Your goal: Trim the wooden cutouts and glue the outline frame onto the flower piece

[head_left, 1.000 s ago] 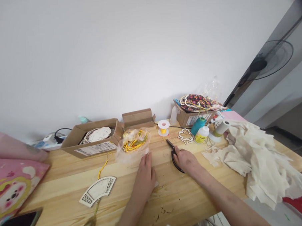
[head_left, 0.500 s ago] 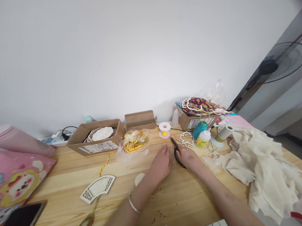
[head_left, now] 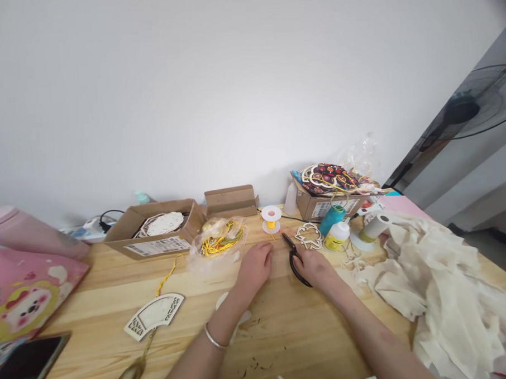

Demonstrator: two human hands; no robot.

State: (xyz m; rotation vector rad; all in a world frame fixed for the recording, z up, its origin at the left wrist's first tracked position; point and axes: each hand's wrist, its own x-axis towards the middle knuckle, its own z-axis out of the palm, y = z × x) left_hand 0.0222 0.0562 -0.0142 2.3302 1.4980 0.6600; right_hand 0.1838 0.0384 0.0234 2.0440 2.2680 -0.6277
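My right hand (head_left: 317, 267) is wrapped round the handles of black-handled scissors (head_left: 295, 257), whose blades point away from me toward the back of the table. A short distance to the left, my left hand (head_left: 255, 269) rests low over the wood with its fingers pressed together. Whatever those fingers hold, if anything, is hidden. Just beyond both hands stands a white spool of yellow cord (head_left: 271, 221), with a loose end hanging toward my left fingertips. A pale round piece (head_left: 221, 300) lies partly under my left wrist. Right of the scissor blades lies a cut-out flower-shaped frame (head_left: 308, 235).
At left lie a fan-shaped ornament (head_left: 155, 316), a phone (head_left: 32, 364) and a pink bag (head_left: 26, 294). Farther back are a cardboard box (head_left: 155, 247) and a bag of yellow cords (head_left: 217, 244). A glue bottle (head_left: 337, 237), teal thread (head_left: 332, 219) and cream cloth (head_left: 441, 282) occupy the right.
My left hand has shifted left, widening the gap to the scissors. My right hand keeps its hold on them. The whole view has slid slightly to the right.
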